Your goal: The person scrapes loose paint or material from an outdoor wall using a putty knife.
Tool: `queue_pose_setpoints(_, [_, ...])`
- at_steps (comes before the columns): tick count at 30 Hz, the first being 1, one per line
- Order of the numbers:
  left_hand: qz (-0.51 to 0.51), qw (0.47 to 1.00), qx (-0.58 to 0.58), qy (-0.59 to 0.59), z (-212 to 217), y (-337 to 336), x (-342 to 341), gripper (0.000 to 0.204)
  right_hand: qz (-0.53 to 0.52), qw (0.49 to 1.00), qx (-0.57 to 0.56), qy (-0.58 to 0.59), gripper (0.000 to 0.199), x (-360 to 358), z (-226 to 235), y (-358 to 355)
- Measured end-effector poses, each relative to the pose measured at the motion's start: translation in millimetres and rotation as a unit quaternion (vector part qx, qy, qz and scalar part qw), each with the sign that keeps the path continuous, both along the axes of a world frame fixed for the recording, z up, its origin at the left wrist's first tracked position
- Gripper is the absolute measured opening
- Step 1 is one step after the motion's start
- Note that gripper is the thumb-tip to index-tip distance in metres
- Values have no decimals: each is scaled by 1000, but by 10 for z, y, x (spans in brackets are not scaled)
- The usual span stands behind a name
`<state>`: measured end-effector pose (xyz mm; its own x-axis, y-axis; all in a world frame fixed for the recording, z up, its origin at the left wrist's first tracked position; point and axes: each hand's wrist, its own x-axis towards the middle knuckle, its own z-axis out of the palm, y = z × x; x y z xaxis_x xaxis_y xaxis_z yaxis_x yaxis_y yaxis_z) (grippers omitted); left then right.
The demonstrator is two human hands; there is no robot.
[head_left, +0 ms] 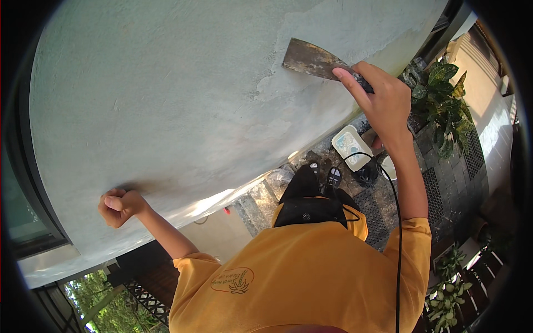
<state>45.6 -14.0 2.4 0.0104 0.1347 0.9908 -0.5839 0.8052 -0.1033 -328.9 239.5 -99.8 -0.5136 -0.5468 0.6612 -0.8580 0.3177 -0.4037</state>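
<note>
- Head view: a wide putty knife (312, 59) is held in the right hand (383, 102), the grip wrapped tight around its dark handle, with the index finger laid forward along the handle toward the blade, probably so pressure can be steered.
- The blade is laid flat-ish against the pale green wall (166, 100), right at the edge of a rougher, lighter patch of fresh filler (288, 83). That patch is the only uneven bit; the rest of the wall looks smooth.
- The left hand (119, 206) is curled into a closed fist with nothing seen in it, knuckles pressed on the wall low down to the left, seemingly for bracing while the other arm is stretched out.
- Lots of bare wall is left between the two hands, so a long sweep leftward isn't blocked by anything.
- To the right, the wall's corner edge is close to the knife hand, and leafy potted plants (441, 97) are parked just past it, so room is tighter there.
- Down by the shoes (333, 177), a white tub (351, 146) is sat on the paved floor (444, 183), kept within reach.
- A black cable (397, 222) is hung down over the yellow shirt (311, 277), clear of the arms.
</note>
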Motion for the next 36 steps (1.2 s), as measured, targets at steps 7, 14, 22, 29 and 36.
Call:
queue_pose_setpoints(7, [-10, 1000, 15, -1, -15, 2, -4, 31, -6, 998, -20, 65, 36, -34, 81, -47])
queue_pose_setpoints(14, [-13, 1000, 9, 3, -9, 3, 1, 29, 12, 995, -2, 103, 36, -135, 186, -38])
queue_pose_setpoints(22, [-11, 1000, 15, 11, -4, -22, -14, 28, 2, 994, 13, 109, 35, -173, 167, -5])
queue_pose_setpoints(29, [-14, 1000, 14, 14, -2, -7, -22, 28, 7, 994, 2, 111, 34, -141, 181, -17])
queue_pose_setpoints(36, [-18, 1000, 15, -2, -10, -11, -12, 28, 7, 992, 0, 128, 34, -121, 219, -14])
